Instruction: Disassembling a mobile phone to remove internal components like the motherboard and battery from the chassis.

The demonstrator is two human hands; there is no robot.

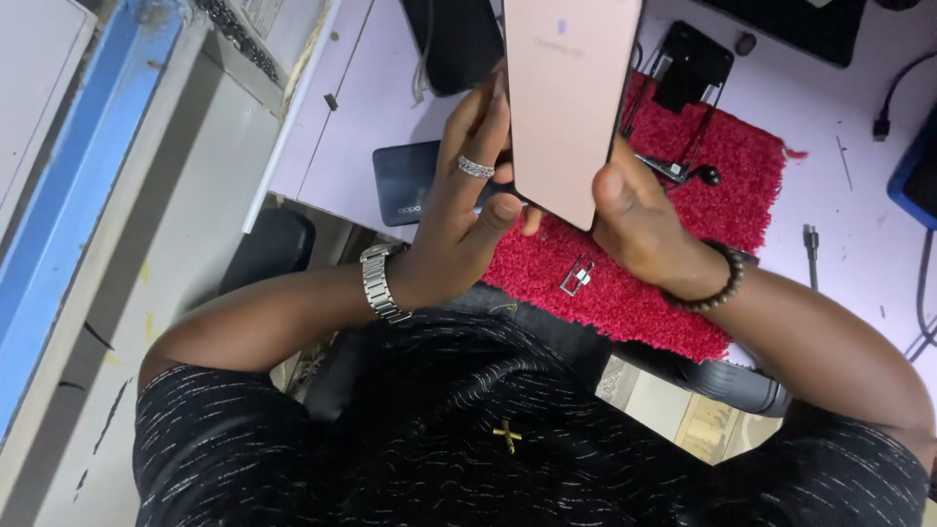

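Head view: both hands' fingers (488,210) clasp pink phone (566,98) over red mat (722,185), pale desk (839,244).

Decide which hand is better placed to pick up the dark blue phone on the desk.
Probably the left hand: it sits right beside the dark blue phone, while the right hand is beyond the pink phone.

smooth matt pink phone back (566,98), fuzzy red cloth mat (722,185), shiny metal watch (379,283)

The phone (566,98) was pale pink, and the mat (722,185) under it was bright red. The surface (849,244) was light lilac; the shirt (488,449) was black with white flecks.
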